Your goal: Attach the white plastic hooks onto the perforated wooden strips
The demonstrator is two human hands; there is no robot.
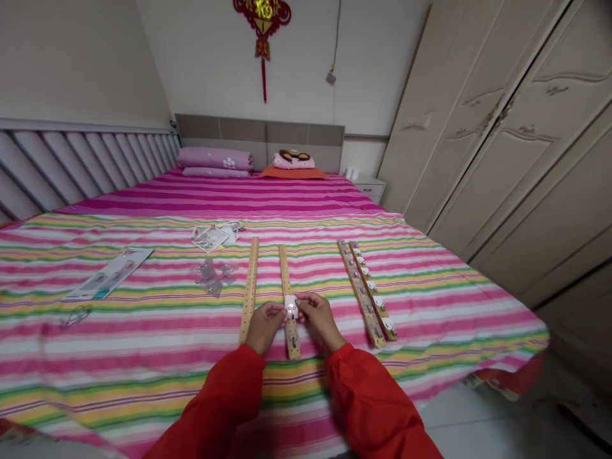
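Observation:
Both hands meet over a narrow wooden strip [285, 271] lying on the bed, its surface dotted with small holes. Between them is a small white card [291, 299] with a shiny metal piece on it, just above or against the strip. My left hand [264, 326] pinches the card's left edge; the fingers of my right hand [319, 319] are closed at its right edge. Nearer me, a small metal piece [294, 341] sits on the strip's end. Another holed wooden strip [250, 280] lies left of it, passing partly behind my left hand.
To the right lie two strips, one carrying clear-backed pieces [362, 293] and one carrying white cards [371, 285]. Leftward are small clear packets [210, 275], a heap of white cards and bags [217, 236], a long flat package [112, 274] and a thin coil [75, 315]. A wardrobe [502, 140] stands right.

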